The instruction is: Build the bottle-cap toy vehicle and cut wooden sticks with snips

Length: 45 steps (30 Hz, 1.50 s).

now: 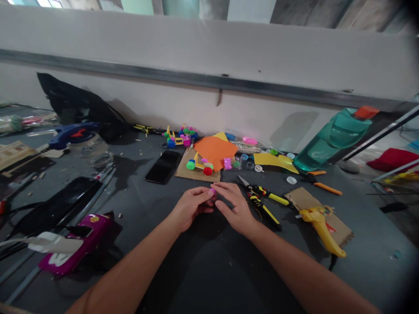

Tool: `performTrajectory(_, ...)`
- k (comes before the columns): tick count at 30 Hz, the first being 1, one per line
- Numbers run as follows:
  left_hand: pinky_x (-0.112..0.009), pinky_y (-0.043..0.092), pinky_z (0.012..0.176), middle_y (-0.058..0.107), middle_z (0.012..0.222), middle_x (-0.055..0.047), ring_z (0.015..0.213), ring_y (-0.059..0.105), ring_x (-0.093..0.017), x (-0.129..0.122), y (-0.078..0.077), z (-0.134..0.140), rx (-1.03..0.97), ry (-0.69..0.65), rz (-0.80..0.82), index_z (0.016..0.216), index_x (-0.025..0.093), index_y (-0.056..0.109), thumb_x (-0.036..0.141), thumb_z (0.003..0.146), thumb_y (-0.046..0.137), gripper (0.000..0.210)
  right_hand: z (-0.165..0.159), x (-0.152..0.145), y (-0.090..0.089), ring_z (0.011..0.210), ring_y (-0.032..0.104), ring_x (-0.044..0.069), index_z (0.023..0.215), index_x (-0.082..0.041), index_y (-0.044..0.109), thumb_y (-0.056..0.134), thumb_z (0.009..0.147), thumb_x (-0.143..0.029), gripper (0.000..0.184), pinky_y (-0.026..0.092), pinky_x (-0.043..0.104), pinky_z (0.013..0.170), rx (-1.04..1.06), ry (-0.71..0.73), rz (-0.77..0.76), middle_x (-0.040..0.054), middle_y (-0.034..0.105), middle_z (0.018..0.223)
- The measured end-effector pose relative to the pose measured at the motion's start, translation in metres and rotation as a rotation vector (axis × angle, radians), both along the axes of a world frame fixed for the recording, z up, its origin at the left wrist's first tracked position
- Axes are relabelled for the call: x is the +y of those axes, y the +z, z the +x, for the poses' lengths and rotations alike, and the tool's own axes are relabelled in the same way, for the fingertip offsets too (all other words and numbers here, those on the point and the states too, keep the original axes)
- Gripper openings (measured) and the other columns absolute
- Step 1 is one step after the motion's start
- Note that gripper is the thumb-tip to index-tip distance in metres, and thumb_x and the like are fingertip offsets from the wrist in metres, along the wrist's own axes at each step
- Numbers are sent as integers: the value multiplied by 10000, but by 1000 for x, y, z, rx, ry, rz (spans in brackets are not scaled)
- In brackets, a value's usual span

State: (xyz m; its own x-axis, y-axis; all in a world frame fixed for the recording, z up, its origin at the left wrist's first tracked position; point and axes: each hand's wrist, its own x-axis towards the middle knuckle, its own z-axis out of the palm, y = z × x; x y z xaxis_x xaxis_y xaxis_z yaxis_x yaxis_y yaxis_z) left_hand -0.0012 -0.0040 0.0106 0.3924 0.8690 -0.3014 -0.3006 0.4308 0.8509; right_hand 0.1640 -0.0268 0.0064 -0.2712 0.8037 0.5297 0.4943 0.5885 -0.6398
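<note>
Dark grey worktop under a pale wall, clutter strung along the far edge. Centre of the frame, both hands meet: the left hand and the right hand come together around a small pink piece. It sits right between the fingertips, pinched from the left by thumb and forefinger, with the right hand's fingers laid against it from the other side. Fingers narrow on both hands, closed on that piece just above the worktop.

Just right of the right hand lie yellow-handled snips, touching nothing but the surface. Further right, a yellow glue gun rests on a scrap of cardboard. Above the hands, an orange paper sheet covers part of another cardboard bit, bright bottle caps around it. A black phone lies upper left of the hands. Teal bottle leans at upper right; a magenta toy car sits lower left.
</note>
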Motion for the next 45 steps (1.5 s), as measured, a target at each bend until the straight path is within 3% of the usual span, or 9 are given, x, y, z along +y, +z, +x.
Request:
performTrajectory(6, -211, 510, 578, 584, 640, -4, 606, 550, -84, 1, -2, 0, 8, 14, -11, 795, 134, 663, 305, 675, 720, 217, 1, 1, 0, 1127, 467, 200, 1195, -315, 541, 479, 858, -232, 352, 367, 424, 966, -2, 9, 0, 34, 554, 1189)
performTrajectory(22, -218, 496, 590, 611, 657, -7, 610, 556, -87, 0, 0, 1, 26, 24, -26, 764, 137, 668, 305, 655, 732, 210, 1, 1, 2, 1117, 482, 218, 1212, -331, 524, 482, 852, -252, 371, 383, 450, 946, 7, 12, -26, 38, 562, 1185)
performTrajectory(28, -226, 485, 600, 603, 624, -9, 588, 549, -86, 0, 1, 1, 81, -34, 4, 714, 126, 665, 325, 655, 726, 216, 2, 3, 2, 1101, 488, 206, 1172, -309, 559, 533, 825, -233, 356, 384, 424, 948, 29, 10, -21, 41, 576, 1150)
performTrajectory(33, -232, 485, 600, 598, 638, -20, 598, 543, -92, -1, 0, 0, 91, -95, 41, 700, 117, 666, 335, 679, 705, 223, 3, 6, 0, 1061, 516, 196, 998, -296, 648, 595, 795, -243, 216, 401, 402, 928, 54, -19, -16, 31, 610, 1066)
performTrajectory(38, -257, 503, 619, 618, 707, -30, 629, 548, -101, 0, 0, 0, 73, -60, 32, 803, 136, 684, 350, 689, 692, 243, 4, 9, -2, 1011, 543, 197, 934, -281, 657, 616, 781, -229, 167, 418, 407, 907, 118, -103, -38, 35, 622, 1018)
performTrajectory(45, -228, 467, 576, 631, 673, -21, 578, 542, -98, 0, 1, 3, 277, 40, 210, 742, 147, 680, 327, 659, 705, 200, 4, 10, -3, 974, 564, 200, 871, -261, 662, 628, 769, -258, 108, 428, 409, 895, 181, -121, -105, 38, 640, 981)
